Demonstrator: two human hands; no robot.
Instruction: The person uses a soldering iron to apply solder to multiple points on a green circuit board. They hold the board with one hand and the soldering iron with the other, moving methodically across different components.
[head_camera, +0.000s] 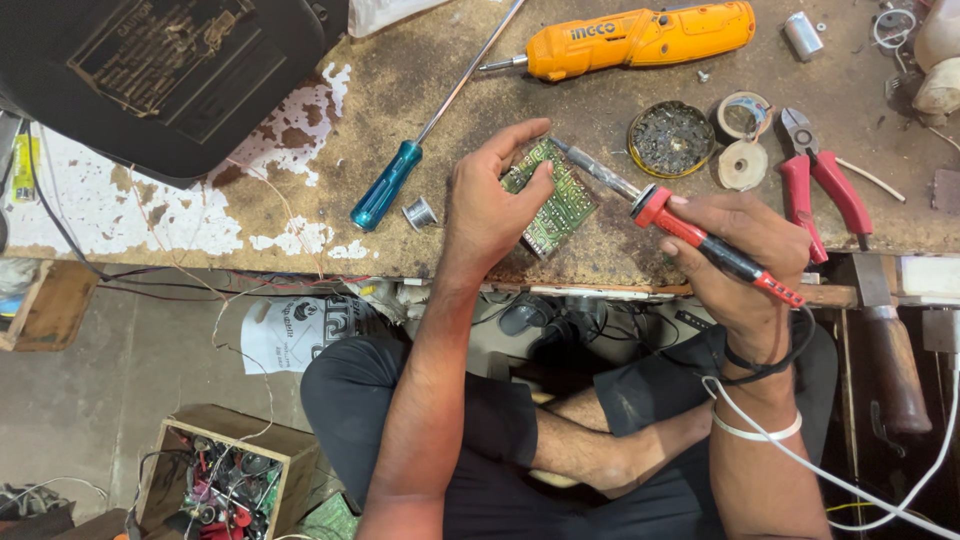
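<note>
My left hand (490, 195) grips a small green circuit board (556, 205) and holds it tilted on the worn wooden bench (400, 90). My right hand (745, 250) holds a soldering iron (700, 240) with a red and black handle. Its metal tip reaches left and touches the board's upper edge. A white cord runs from my right wrist down to the lower right.
On the bench lie a blue-handled screwdriver (390, 185), an orange electric screwdriver (640, 38), a round tin of dark flux (671, 138), tape rolls (745, 160), red-handled cutters (815, 180) and a small solder spool (420, 213). A black device (170, 70) sits top left. A box of parts (225, 475) stands on the floor.
</note>
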